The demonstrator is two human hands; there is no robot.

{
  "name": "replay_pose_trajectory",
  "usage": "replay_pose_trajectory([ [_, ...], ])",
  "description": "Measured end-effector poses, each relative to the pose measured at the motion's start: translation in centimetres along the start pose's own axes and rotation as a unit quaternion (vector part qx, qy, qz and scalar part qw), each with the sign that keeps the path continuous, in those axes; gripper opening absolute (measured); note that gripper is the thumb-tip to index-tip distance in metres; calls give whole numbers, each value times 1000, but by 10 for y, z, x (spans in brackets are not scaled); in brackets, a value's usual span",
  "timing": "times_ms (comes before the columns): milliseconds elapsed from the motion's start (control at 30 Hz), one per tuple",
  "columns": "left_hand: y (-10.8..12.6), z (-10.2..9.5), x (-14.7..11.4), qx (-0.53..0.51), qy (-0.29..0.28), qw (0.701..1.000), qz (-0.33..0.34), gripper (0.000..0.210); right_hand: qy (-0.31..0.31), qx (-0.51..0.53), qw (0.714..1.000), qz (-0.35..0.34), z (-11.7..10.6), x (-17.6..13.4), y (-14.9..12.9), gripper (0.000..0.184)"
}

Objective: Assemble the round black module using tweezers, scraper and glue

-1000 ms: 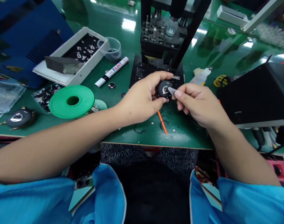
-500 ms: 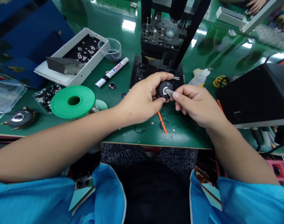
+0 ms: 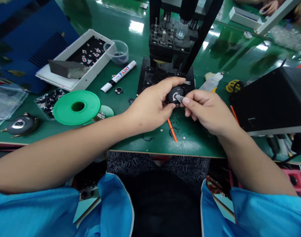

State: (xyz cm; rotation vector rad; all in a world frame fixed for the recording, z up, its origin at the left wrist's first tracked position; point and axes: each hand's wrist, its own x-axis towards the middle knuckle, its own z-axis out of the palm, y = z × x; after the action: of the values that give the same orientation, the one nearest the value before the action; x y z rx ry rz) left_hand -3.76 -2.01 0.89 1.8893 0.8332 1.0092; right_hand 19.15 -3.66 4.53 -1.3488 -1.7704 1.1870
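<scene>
My left hand [image 3: 150, 105] is closed round a small round black device [image 3: 177, 91], thumb below and index finger above. A shiny disc with a small red and white mark lies at the middle of the device's face. Between the thumb and forefinger of my right hand [image 3: 209, 110] is a small flat grey metal blade [image 3: 180, 98]. Its tip touches the shiny disc; the rest of it is hidden by my fingers. Behind my left hand is the black base [image 3: 145, 74] of a press. An orange stick [image 3: 172, 130] lies below the device among black scraps.
The press head [image 3: 170, 42] rises behind my hands. To the left are a green spool [image 3: 63, 107], a paint marker [image 3: 119, 76], a white tray [image 3: 85, 82], a clear cup [image 3: 123, 56] and another round device [image 3: 22, 124]. A black box [image 3: 271, 98] and a bottle [image 3: 211, 83] stand right.
My left hand and the round device have shifted very slightly. The blade stays against the disc, and the right hand has hardly moved.
</scene>
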Motion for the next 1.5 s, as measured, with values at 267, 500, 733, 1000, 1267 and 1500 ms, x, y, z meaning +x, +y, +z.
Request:
replay_pose_trajectory([
  [267, 8, -3, 2, 16, -5, 1000, 7, 60, -8, -27, 999, -27, -2, 1, 1, 55],
  [500, 7, -3, 3, 37, -5, 999, 19, 60, 18, -68, 996, -47, 2, -2, -6, 51],
  [733, 6, -2, 2, 59, 2, 998, 19, 62, 61, -134, 986, -78, 8, -4, -9, 37],
  [1000, 5, -2, 3, 55, 7, 998, 14, 62, 86, -185, 973, -108, 11, -5, -4, 33],
  [1267, 4, 1, 2, 32, 17, 999, -1, 58, 72, -160, 981, -82, 10, -6, -10, 27],
  [1500, 1, 1, 3, 2, 14, 1000, -8, 58, 50, -84, 994, -39, 6, -4, -9, 49],
])
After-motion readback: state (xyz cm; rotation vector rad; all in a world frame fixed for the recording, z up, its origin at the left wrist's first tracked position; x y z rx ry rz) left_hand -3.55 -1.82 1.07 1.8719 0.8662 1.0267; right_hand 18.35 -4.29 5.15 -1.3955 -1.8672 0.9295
